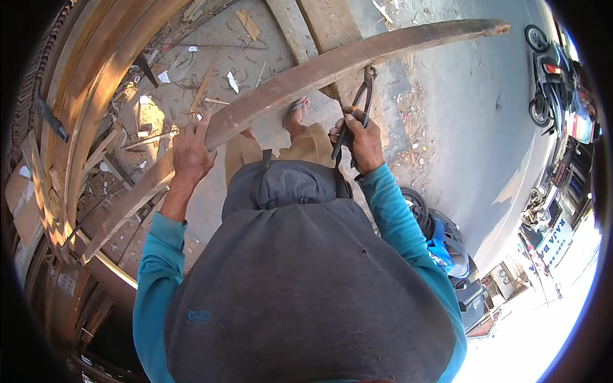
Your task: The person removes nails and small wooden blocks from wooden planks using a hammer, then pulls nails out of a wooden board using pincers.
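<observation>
A long wooden beam (300, 80) runs slantwise across the view, from lower left to upper right, and looks bowed through the lens. My left hand (191, 153) is wrapped round it left of the middle. In my right hand (363, 140) is a pair of pincers (367, 96) with dark handles, closed in my fingers. Their jaws point away from me, up at the beam's lower edge; whether they grip a nail there I cannot tell. Beneath the beam lies a wide plank (332, 25).
More long timbers (105, 83) are stacked at the left. Wood scraps (248, 24), paper bits and what look like loose nails litter the ground. One motorbike (456, 255) stands close at my right, another motorbike (546, 89) farther off by the paved road (472, 127).
</observation>
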A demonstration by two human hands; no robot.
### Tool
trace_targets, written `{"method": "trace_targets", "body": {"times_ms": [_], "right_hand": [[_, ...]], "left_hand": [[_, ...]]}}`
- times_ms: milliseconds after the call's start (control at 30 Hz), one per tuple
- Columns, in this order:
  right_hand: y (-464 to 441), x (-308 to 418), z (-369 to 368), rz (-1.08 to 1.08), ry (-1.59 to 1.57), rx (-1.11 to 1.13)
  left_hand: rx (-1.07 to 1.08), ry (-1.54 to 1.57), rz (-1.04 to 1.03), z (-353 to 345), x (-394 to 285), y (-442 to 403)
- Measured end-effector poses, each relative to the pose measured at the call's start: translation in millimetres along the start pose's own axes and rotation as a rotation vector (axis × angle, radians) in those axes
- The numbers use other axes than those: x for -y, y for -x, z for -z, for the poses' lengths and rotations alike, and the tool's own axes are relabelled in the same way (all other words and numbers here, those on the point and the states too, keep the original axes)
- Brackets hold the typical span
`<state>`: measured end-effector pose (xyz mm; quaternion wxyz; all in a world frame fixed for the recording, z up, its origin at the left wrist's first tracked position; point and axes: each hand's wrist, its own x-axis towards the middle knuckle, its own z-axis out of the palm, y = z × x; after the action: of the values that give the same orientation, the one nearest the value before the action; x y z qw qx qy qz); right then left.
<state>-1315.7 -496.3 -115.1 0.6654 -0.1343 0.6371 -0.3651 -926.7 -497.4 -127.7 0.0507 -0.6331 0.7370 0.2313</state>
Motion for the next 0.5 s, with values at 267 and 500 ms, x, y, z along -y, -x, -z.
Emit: {"method": "trace_targets", "body": {"times_ms": [267,500], "right_hand": [[-9,95,91,-0.317,0.164,0.412],[3,16,15,-0.190,-0.321,0.202]], "left_hand": [[-0.006,-0.057,0.034,-1,-9,3],[0.014,-0.012,0.011,1,-4,1]]}}
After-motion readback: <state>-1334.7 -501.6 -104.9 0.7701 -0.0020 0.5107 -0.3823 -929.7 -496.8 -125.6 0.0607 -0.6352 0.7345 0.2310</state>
